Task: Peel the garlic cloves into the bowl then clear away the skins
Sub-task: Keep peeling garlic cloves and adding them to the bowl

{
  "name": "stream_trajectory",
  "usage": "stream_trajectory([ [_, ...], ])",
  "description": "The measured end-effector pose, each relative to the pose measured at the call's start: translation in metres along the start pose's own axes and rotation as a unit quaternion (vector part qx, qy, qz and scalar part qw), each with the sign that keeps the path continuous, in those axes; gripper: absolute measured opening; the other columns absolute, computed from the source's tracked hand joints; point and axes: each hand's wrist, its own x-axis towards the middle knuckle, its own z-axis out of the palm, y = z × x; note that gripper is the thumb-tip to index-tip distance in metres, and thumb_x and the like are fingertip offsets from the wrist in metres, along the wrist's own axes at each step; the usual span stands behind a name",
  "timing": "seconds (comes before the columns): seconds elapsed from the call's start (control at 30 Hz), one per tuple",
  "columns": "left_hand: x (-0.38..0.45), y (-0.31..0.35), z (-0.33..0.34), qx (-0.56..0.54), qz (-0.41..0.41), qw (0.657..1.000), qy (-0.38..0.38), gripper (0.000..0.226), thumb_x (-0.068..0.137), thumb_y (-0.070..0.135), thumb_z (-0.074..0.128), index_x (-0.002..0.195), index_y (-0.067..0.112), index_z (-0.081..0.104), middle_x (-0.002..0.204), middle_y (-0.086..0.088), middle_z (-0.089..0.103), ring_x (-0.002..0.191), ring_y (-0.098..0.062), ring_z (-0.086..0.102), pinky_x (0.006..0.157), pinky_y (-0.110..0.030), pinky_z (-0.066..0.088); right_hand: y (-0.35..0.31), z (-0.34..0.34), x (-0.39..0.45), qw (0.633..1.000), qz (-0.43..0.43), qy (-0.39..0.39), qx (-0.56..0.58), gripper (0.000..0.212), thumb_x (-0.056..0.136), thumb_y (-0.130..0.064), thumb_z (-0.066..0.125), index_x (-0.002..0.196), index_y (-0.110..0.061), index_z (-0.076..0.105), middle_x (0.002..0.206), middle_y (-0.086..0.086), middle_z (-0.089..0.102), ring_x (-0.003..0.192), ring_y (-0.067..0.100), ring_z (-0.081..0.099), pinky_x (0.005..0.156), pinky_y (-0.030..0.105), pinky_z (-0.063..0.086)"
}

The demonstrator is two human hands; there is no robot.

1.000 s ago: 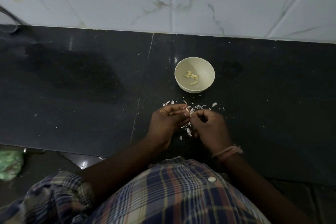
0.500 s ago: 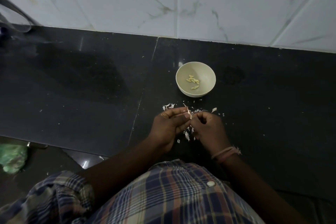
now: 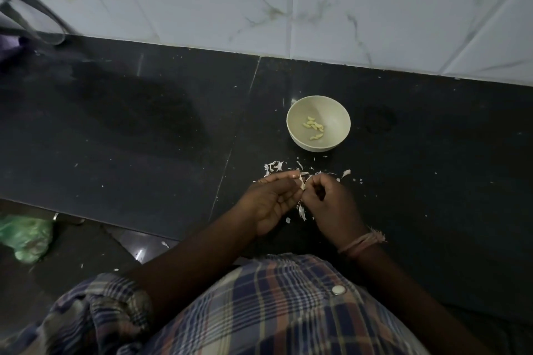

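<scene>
Pale garlic clove (image 3: pixel 302 183) half-hidden between pinching left hand (image 3: pixel 269 201), right hand (image 3: pixel 328 201)

The person wears a plaid shirt (image 3: pixel 274 311) in navy, cream and rust checks, with a round white snap button (image 3: pixel 338 290) on the front. The left sleeve (image 3: pixel 98 311) is rolled up; a frayed pinkish thread band (image 3: pixel 362 243) circles the right wrist.

Dim room; the white wall tiles (image 3: pixel 375 8) catch most light, the black counter (image 3: pixel 144 124) shows faint glints, and the edges bend and blur.
</scene>
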Motion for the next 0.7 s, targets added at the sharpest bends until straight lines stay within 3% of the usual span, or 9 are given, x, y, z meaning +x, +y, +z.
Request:
stream_trajectory([
  [0.17,-0.001,0.004,-0.005,0.017,-0.014,1.0,-0.012,0.015,0.093,-0.008,0.061,0.1,0.002,0.07,0.082,-0.011,0.073,0.066,-0.013,0.071,0.062,-0.022,0.06,-0.001,0.001,0.001,0.998,-0.027,0.022,-0.044,0.011,0.083,-0.009,0.069,0.083,-0.015,0.06,0.08,-0.006,0.061,0.075,0.005,0.057,0.063,0.012,0.041],
  [0.37,-0.001,0.003,-0.008,0.025,-0.026,0.999,-0.027,0.016,0.094,-0.008,0.06,0.098,0.002,0.071,0.082,-0.01,0.075,0.065,-0.012,0.072,0.063,-0.021,0.06,-0.002,-0.001,0.004,0.998,-0.02,0.022,-0.058,0.009,0.084,-0.011,0.068,0.085,-0.015,0.06,0.081,-0.005,0.06,0.073,0.004,0.056,0.063,0.013,0.04],
  [0.63,0.0,0.002,-0.01,0.021,-0.043,0.998,-0.035,0.015,0.094,-0.007,0.061,0.098,0.003,0.072,0.085,-0.009,0.072,0.068,-0.011,0.07,0.062,-0.021,0.059,-0.003,-0.005,0.011,0.993,-0.021,0.095,-0.059,0.008,0.084,-0.008,0.069,0.085,-0.014,0.063,0.082,-0.005,0.061,0.074,0.001,0.056,0.065,0.008,0.04],
  [0.7,0.001,0.004,-0.012,0.008,-0.045,0.998,-0.034,0.016,0.094,-0.006,0.06,0.097,0.004,0.073,0.085,-0.009,0.072,0.07,-0.012,0.07,0.062,-0.021,0.059,-0.004,-0.007,0.014,0.991,-0.021,0.121,-0.05,0.006,0.087,-0.009,0.066,0.086,-0.014,0.063,0.083,-0.005,0.062,0.075,0.004,0.058,0.068,0.018,0.045],
])
